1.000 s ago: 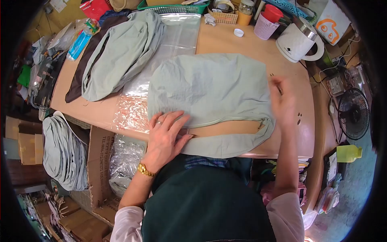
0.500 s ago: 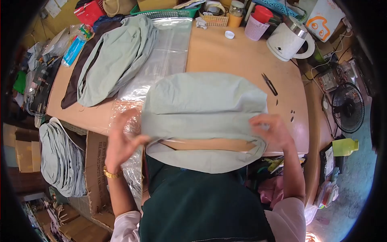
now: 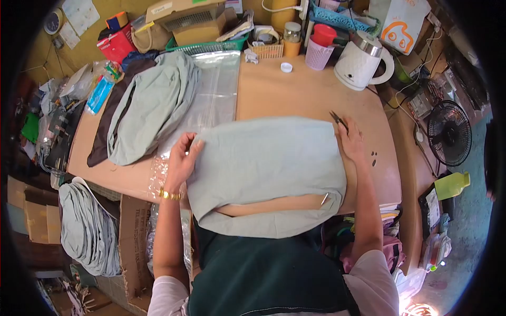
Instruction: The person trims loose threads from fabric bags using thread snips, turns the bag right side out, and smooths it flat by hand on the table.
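A pale grey-green cloth piece [image 3: 263, 163] lies on the tan table in front of me, a long opening across its near part. At its upper left edge, my left hand [image 3: 184, 158] pinches the fabric between thumb and fingers. My right hand [image 3: 352, 138] is by the cloth's upper right corner, over the small dark snips [image 3: 338, 120]. Its fingers partly cover the snips, and whether they grip them or the cloth edge is unclear.
More grey-green cloth [image 3: 153, 110] lies on dark fabric at the back left, beside clear plastic sheeting [image 3: 219, 84]. A white kettle [image 3: 359, 62], a pink basket [image 3: 318, 55] and a white cap [image 3: 286, 67] stand at the back. A fan [image 3: 449, 132] is at right.
My left hand has moved up and closed on the cloth's left edge. My right hand has moved up to the snips. The cloth now looks flatter, and the camera view has shifted.
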`<state>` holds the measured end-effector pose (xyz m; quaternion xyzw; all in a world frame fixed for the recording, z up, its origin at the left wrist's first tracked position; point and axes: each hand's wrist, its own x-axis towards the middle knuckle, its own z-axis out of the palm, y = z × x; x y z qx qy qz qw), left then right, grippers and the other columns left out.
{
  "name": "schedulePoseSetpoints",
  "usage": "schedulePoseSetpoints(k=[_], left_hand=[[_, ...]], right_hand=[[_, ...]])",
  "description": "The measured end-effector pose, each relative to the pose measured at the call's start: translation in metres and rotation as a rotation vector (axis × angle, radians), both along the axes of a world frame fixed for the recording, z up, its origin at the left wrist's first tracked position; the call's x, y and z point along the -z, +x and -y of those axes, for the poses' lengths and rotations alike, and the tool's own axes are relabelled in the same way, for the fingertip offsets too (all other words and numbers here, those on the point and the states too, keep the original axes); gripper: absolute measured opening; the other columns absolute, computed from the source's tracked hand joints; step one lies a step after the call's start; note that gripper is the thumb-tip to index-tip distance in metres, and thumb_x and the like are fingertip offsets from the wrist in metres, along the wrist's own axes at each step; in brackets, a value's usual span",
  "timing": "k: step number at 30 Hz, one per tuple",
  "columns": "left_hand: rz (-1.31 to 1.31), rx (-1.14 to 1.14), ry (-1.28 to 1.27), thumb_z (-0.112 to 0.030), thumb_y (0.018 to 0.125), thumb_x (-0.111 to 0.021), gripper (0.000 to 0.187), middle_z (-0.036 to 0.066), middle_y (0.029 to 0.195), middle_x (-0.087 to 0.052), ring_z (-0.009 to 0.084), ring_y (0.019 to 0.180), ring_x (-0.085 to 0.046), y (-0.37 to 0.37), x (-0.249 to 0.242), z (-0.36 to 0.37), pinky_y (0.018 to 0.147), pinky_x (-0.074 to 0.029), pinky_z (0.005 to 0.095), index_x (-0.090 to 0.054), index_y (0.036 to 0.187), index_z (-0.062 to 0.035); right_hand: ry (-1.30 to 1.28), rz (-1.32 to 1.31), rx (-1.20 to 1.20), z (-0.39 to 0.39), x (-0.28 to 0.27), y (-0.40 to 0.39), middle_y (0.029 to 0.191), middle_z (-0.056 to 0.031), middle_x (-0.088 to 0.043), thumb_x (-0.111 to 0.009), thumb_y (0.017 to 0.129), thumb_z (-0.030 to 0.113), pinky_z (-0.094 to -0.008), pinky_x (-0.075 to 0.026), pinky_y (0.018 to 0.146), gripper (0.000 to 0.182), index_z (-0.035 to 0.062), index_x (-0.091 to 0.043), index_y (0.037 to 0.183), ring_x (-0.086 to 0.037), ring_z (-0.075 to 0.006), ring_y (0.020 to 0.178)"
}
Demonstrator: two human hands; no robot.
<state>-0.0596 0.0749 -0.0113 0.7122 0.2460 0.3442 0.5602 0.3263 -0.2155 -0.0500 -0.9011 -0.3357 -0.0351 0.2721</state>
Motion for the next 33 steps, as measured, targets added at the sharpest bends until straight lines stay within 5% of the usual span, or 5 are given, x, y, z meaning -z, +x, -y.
schedulePoseSetpoints(k=[4,10,17,23,33], left_hand=[[-0.097,0.003,0.004,-0.021,0.099,-0.062,0.029,-0.001,0.094,-0.067,0.0046,0.086,-0.055,0.009,-0.007,0.000,0.079,-0.045,0.0214,-0.069,0.114,0.0033],[-0.078,-0.030,-0.014,-0.012,0.095,-0.066,0.020,-0.002,0.091,-0.068,0.0039,0.080,-0.056,0.006,-0.014,-0.005,0.073,-0.046,0.0206,-0.069,0.105,0.0044],[0.091,-0.077,0.246,0.008,0.080,-0.073,0.015,0.002,0.080,-0.065,0.0076,0.078,-0.058,0.004,-0.054,-0.032,0.075,-0.047,0.0241,-0.061,0.079,-0.0022],[0.554,0.031,0.662,0.017,0.074,-0.068,0.023,0.009,0.092,-0.064,0.0170,0.089,-0.061,0.003,-0.186,-0.007,0.082,-0.051,0.0308,-0.060,0.085,-0.0012],[-0.471,0.054,0.950,-0.010,0.066,-0.086,0.045,0.010,0.085,-0.060,0.0338,0.088,-0.058,-0.065,-0.002,0.044,0.098,-0.040,0.0487,-0.061,0.102,-0.0026]], right_hand=[[-0.117,0.025,-0.123,-0.042,0.013,0.024,0.146,-0.0195,-0.047,-0.040,0.103,0.047,-0.0606,-0.021,0.114,0.058,0.0072,-0.042,0.145,-0.042,-0.0346,0.139],[0.512,-0.686,-0.396,-0.046,-0.076,0.005,0.132,-0.0084,-0.062,-0.058,0.096,0.043,-0.0378,-0.034,0.111,0.048,0.0086,-0.063,0.129,-0.053,-0.0200,0.125],[0.397,-0.368,-0.423,-0.026,-0.133,-0.032,0.080,-0.0014,-0.058,-0.068,0.080,-0.002,-0.0245,-0.044,0.072,0.009,0.0008,-0.059,0.081,-0.051,-0.0078,0.080],[0.892,0.181,-0.649,0.014,-0.271,-0.053,0.098,-0.0107,-0.069,-0.055,0.076,-0.012,-0.0360,-0.048,0.093,0.019,0.0018,-0.064,0.087,-0.064,-0.0210,0.096],[0.242,-0.147,-0.551,0.081,-0.054,-0.091,0.097,-0.0118,-0.069,-0.071,0.077,-0.007,-0.0405,-0.048,0.098,0.018,0.0028,-0.070,0.092,-0.067,-0.0286,0.096]])
